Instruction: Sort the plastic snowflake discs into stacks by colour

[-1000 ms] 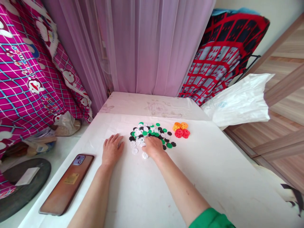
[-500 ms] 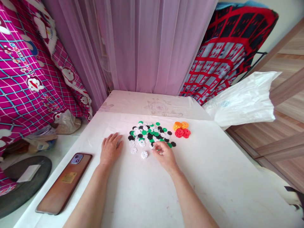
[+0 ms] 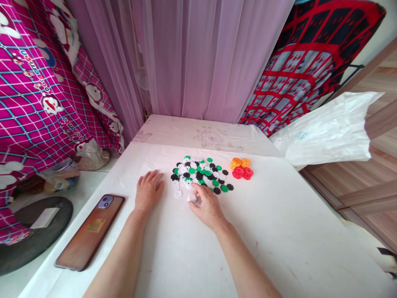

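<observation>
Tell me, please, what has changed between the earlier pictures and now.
The right hand has drawn back toward the viewer from the pile of discs. A white disc showed at its fingertips half a second ago; they are now at the white discs in front of the pile, and any release is unclear. The left hand stays palm-down on the table; the phone, orange discs and red discs lie as before.

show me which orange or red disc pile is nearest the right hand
The left red, round, plastic-looking disc pile; the other red pile sits farther right, and both orange piles of similar discs lie farther back.
</observation>
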A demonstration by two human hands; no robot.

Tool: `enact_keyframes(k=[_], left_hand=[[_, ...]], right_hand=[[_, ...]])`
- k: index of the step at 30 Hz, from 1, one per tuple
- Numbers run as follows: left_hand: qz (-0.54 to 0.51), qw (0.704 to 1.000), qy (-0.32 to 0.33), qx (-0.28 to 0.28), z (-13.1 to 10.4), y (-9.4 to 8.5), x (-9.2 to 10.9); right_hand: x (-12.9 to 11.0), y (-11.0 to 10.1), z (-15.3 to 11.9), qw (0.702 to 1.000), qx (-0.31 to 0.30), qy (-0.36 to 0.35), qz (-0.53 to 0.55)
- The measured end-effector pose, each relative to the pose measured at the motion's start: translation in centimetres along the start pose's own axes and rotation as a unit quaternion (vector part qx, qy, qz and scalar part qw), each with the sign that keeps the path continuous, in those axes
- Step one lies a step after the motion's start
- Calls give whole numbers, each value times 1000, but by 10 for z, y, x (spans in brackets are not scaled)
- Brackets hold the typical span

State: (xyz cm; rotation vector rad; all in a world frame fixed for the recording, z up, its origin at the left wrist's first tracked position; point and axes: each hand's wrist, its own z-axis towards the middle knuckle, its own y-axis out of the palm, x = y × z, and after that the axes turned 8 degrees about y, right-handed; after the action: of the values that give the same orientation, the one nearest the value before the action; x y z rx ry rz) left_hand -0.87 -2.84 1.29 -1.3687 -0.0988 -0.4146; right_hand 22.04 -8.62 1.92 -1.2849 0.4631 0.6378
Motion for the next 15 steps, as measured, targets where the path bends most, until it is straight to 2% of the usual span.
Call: enact_keyframes(k=[15], left_hand=[[6, 1000, -2, -8, 1, -3, 2]], right_hand=[[-4, 0, 2, 998, -48, -7, -33]])
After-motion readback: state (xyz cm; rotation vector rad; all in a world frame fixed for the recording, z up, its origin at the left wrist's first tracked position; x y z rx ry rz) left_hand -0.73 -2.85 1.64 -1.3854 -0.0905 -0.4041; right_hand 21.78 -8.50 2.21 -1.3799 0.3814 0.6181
